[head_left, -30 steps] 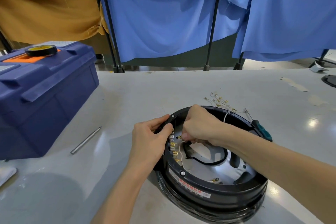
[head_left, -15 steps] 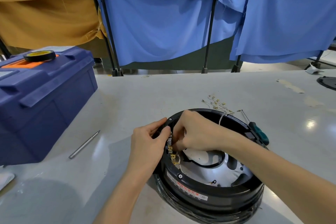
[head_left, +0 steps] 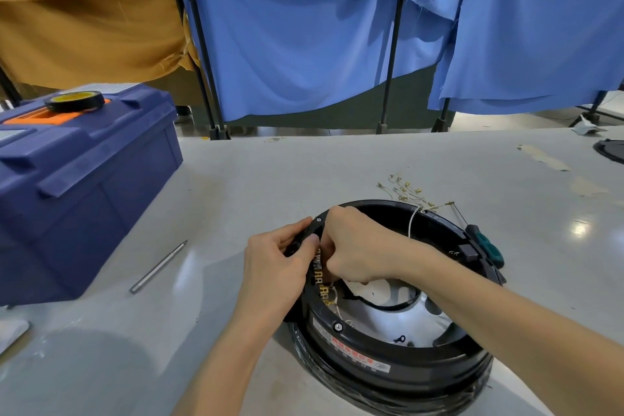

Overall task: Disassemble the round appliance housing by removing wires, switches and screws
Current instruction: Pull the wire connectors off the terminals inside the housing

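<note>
The round black appliance housing (head_left: 398,368) lies open side up on the grey table, its silver base plate (head_left: 398,317) visible inside. My left hand (head_left: 277,267) grips the housing's left rim from outside, thumb over the edge. My right hand (head_left: 358,246) reaches inside that rim with curled fingers, pinching something at the row of brass terminals (head_left: 321,284); the pinched part is hidden by the fingers. A white wire (head_left: 412,221) hangs over the far rim. A pile of removed wires with brass ends (head_left: 408,191) lies behind the housing.
A green-handled screwdriver (head_left: 484,243) leans at the housing's right side. A metal rod (head_left: 158,267) lies left of it. A blue toolbox (head_left: 74,192) with a tape roll (head_left: 75,101) on top stands at the left. Blue and ochre curtains hang behind the table.
My right hand has shifted up and left along the inner rim toward my left thumb, covering the upper terminals. The left hand keeps its grip on the rim.
</note>
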`<control>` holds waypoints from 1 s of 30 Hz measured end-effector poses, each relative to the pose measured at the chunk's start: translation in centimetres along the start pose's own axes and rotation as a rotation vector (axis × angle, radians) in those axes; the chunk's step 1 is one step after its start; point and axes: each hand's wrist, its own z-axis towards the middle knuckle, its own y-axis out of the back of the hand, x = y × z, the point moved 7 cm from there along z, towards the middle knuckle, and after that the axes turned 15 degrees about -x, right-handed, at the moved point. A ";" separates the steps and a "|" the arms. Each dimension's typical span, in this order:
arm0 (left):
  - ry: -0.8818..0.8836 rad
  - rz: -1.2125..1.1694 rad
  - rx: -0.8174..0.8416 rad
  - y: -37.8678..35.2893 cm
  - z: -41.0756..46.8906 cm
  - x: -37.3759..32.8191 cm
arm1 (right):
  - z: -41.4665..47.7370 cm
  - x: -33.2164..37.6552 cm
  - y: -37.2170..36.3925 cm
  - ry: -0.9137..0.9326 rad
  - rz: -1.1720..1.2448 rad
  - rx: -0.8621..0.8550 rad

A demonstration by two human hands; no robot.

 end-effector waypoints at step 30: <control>-0.045 0.014 -0.006 0.1 0.1 -0.3 | 0.0 -0.6 -0.1 -0.106 0.009 -0.083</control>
